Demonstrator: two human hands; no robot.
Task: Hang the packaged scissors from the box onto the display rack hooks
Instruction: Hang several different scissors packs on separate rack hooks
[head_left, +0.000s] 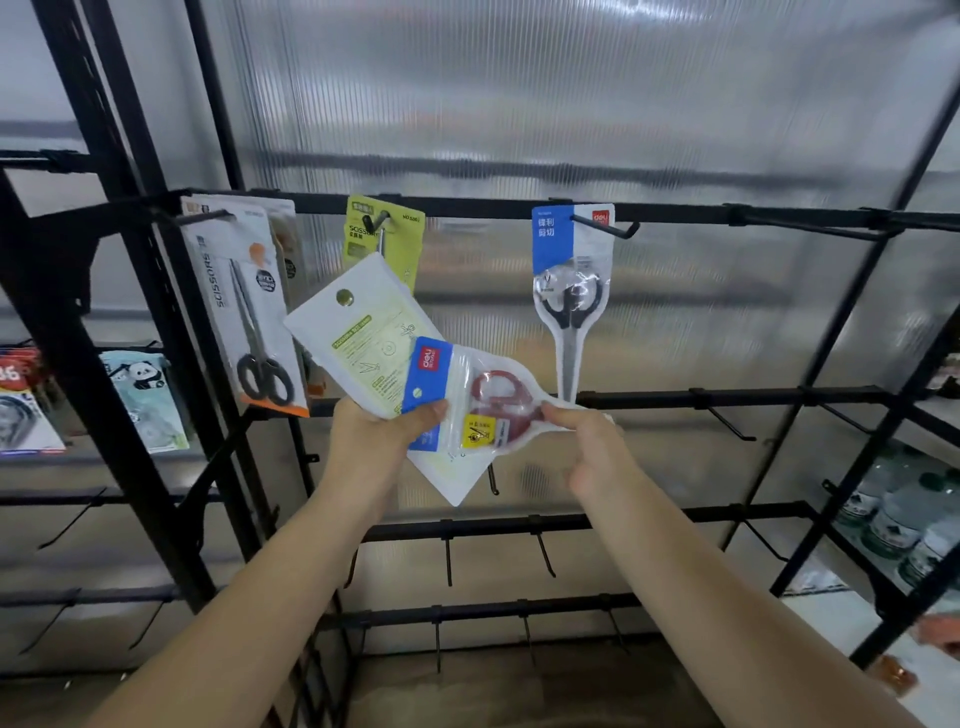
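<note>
Hands are raised in front of the display rack (467, 208), both working on held stock. Left hand (374, 436) is gripping two packets fanned together: a white packet (358, 338) with pale green print and a round hang hole near its top, and, overlapping it, a red-handled scissors packet (488, 400) with a blue header. Right hand (587, 441) is pinching the far edge of the red-handled packet, thumb and fingers closed on the plastic.

Judgement: the step in hand is separating one packet from the pair before hanging. Box is not in view.

On the top bar three hooks are already carrying stock: a long grey scissors card (244, 306) at left, a yellow-green card (387, 244) partly hidden behind the white packet, and a blue-and-white packet (571, 291) on a hook (605, 228) at right. Lower bars are carrying bare hooks (727, 423).

Next move is likely calling for the right hand to draw the red-handled packet free, turn its header upward, find the hang hole (not visible here) and thread it over a hook tip. The matching blue-header packet at right looks the natural neighbour.
</note>
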